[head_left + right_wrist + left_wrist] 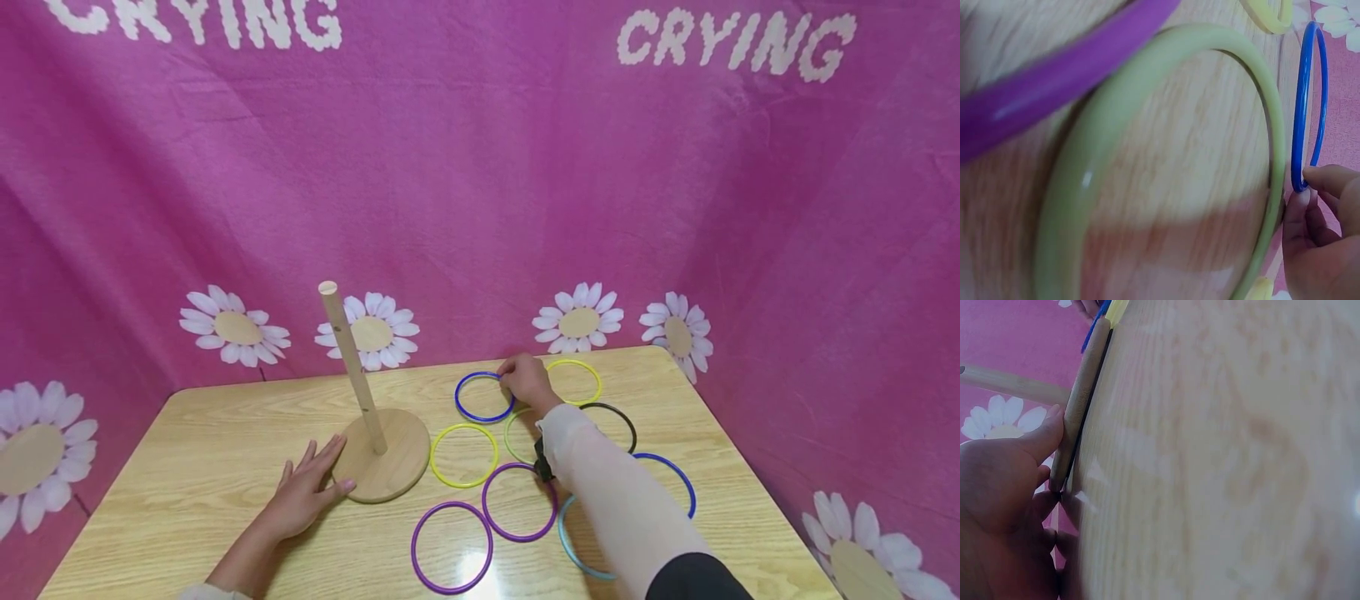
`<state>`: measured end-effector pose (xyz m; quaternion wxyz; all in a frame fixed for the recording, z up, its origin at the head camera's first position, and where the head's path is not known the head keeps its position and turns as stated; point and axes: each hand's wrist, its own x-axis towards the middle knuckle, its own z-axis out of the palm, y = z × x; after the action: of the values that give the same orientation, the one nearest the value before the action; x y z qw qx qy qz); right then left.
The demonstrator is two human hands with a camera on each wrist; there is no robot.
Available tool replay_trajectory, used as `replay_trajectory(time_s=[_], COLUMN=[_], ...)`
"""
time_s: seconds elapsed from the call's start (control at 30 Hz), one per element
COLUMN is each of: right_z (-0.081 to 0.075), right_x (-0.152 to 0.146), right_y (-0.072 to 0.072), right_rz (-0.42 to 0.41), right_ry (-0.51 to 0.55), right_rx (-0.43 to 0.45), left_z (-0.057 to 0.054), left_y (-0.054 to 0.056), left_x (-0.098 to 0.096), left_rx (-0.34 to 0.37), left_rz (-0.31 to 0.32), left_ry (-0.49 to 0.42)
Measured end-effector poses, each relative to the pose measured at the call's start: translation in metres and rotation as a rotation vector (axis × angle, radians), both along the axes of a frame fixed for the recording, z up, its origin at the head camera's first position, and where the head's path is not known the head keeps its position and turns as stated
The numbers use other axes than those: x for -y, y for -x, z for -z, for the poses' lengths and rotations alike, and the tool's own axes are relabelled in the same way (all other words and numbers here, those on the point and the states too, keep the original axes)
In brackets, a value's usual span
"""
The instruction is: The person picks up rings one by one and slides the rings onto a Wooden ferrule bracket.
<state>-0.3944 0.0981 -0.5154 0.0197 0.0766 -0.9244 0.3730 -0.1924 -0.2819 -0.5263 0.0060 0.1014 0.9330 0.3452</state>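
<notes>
My right hand [527,379] pinches the right side of a blue ring [480,419] between thumb and fingertips at the back of the table. In the right wrist view this blue ring [1302,112] stands on edge beyond a light green ring [1277,144]. A wooden stand with an upright post [351,354] on a round base [405,467] is to the left of the rings. My left hand [300,496] rests at the base's left edge, fingers spread and thumb over the rim. In the left wrist view the thumb [1047,434] touches the disc's upper face.
A yellow ring [465,486] lies beside the base, with two purple rings [414,550] in front. A far yellow ring [599,383], a black ring [634,433], another blue ring [692,492] and a light blue ring [564,533] lie rightward. A pink curtain [465,208] hangs behind the table.
</notes>
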Motion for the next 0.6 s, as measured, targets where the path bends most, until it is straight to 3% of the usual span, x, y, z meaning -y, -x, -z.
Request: replay_trajectory(time_s=[0.17,0.4,0.6], right_z=[-0.004,-0.009,-0.018], right_x=[-0.001,0.0,0.002], right_y=[-0.002,0.0,-0.002], right_rz=[-0.001,-0.004,-0.042], right_ry=[0.014,0.03,0.016], right_rx=[-0.026,0.006,-0.04], left_z=[0.0,0.0,0.0], left_y=[0.001,0.001,0.001], left_x=[-0.001,-0.001,0.0], left_rx=[0.009,0.011,0.023], left_rz=[0.0,0.0,-0.003], left_ry=[0.003,0.001,0.0])
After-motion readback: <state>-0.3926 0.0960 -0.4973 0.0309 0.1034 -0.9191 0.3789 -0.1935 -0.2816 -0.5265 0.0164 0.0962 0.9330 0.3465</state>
